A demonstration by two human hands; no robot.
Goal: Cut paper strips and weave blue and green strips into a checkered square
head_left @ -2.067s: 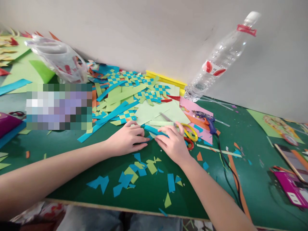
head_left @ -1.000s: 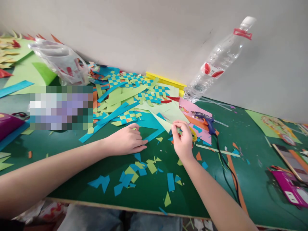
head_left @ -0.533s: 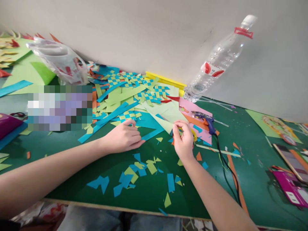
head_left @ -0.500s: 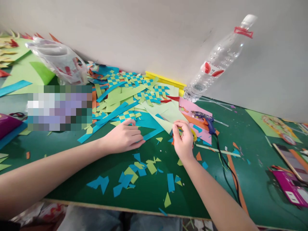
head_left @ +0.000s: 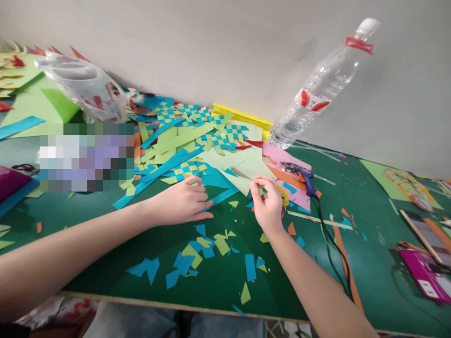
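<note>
Head view: the pale green sheet (head_left: 243,164) lies on the green table (head_left: 218,281) at the near edge of the paper heap (head_left: 183,126), its near corner at the pinched thumb and forefinger of the right hand (head_left: 268,209), while the left hand (head_left: 181,203) rests flat, fingers together, on the blue sheet (head_left: 213,180) just beside. That corner could tear or crease, I judge, if the pinch pulls while the flat hand pins overlapping paper, and the yellow-handled scissors (head_left: 283,195) under the right hand could nick it. Whether the pinch grips paper or a scissor loop is hidden by the fingers.
</note>
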